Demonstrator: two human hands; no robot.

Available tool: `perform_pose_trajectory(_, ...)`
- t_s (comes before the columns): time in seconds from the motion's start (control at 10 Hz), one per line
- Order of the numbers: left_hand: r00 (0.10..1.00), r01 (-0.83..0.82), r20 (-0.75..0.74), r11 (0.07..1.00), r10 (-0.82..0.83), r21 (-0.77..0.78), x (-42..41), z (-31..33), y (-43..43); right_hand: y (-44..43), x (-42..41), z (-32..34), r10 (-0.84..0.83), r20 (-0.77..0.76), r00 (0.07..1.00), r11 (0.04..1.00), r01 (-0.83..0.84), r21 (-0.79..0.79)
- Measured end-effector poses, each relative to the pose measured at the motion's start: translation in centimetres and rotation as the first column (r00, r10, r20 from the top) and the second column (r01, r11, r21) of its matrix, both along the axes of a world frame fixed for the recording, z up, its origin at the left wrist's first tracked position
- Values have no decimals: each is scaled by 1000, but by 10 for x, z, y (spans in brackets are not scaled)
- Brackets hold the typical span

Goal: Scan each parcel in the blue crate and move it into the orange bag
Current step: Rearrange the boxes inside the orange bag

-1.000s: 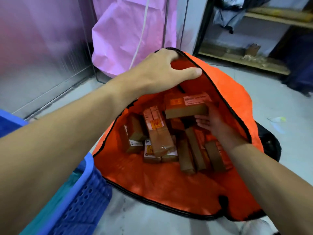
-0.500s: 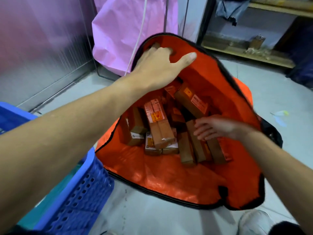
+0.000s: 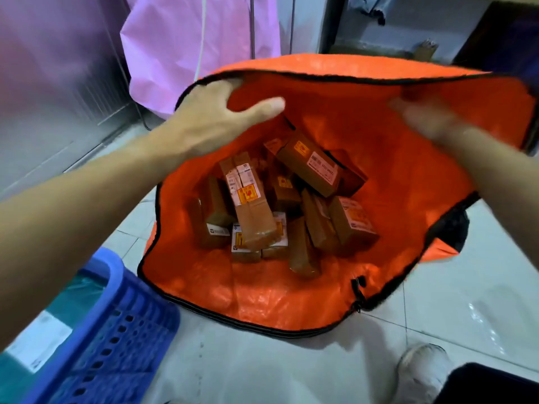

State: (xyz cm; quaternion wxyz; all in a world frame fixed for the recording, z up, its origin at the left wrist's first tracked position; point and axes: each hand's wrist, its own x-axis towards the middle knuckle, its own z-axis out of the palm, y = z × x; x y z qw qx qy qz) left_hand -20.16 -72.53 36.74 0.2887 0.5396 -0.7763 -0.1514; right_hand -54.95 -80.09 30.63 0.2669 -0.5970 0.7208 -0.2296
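The orange bag [image 3: 262, 293] lies wide open on the tiled floor, black zip around its mouth. Several brown cardboard parcels [image 3: 253, 211] with white and orange labels are piled inside; one labelled parcel [image 3: 312, 164] lies slanted on top at the back. My left hand [image 3: 215, 112] grips the bag's far left rim, fingers over the edge and thumb inside. My right hand [image 3: 425, 118] is blurred, up against the inner fabric near the far right rim; its grip is unclear. The blue crate [image 3: 116, 330] stands at the bottom left, with a teal parcel [image 3: 38, 342] showing inside.
A pink plastic sheet [image 3: 186, 45] hangs behind the bag, beside a metal wall [image 3: 58, 83]. A shelf unit [image 3: 408, 33] stands at the back right. My white shoe [image 3: 420, 371] is on the floor in front of the bag, next to a dark object.
My right hand let go of the labelled parcel, which now lies on the pile, and rose to the bag's far right rim. The bag's mouth is stretched wider.
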Motion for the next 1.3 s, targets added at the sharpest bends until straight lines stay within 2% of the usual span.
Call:
perform_pose_trajectory(0.1,985,82,-164,988,-61,128,-23,13,0,3,1,-34,-31,-75,997,999,29,-28)
perform_pose_trajectory(0.2,979,161,-150,972,-136,170,-44,16,2,17,25,-92,79,57,995,994,-83,75)
perform_pose_trajectory(0.3,976,191,-138,966,-169,174,-52,6,-2,37,53,-138,124,-66,990,968,-106,229)
perform_pose_trajectory(0.4,972,179,-178,971,-150,158,-53,9,-1,67,81,-176,221,-171,960,876,-119,467)
perform_pose_trajectory(0.5,956,177,-261,974,-136,138,-51,14,-5,93,108,-216,261,-258,930,811,-66,581)
perform_pose_trajectory(0.6,939,185,-320,971,-128,153,-46,20,-2,112,128,-243,148,-284,947,844,29,536)
perform_pose_trajectory(0.7,941,165,-318,976,-113,141,-40,22,-1,127,137,-267,-39,-165,986,845,120,521)
perform_pose_trajectory(0.8,941,130,-327,986,-89,107,-36,27,1,142,131,-261,-343,70,937,864,286,414)
perform_pose_trajectory(0.9,944,88,-327,992,-52,95,-32,31,2,163,121,-244,-538,335,774,841,462,282)
perform_pose_trajectory(1.0,955,73,-294,994,-45,87,-26,32,4,181,119,-229,-632,506,587,769,554,319)
perform_pose_trajectory(1.1,971,72,-232,996,-56,60,-23,30,3,161,126,-211,-600,606,522,789,514,337)
perform_pose_trajectory(1.2,980,95,-179,995,-87,36,-22,28,6,117,145,-168,-448,672,590,882,414,224)
perform_pose_trajectory(1.3,975,138,-176,990,-133,21,-24,26,6,69,163,-125,-360,677,642,931,297,214)
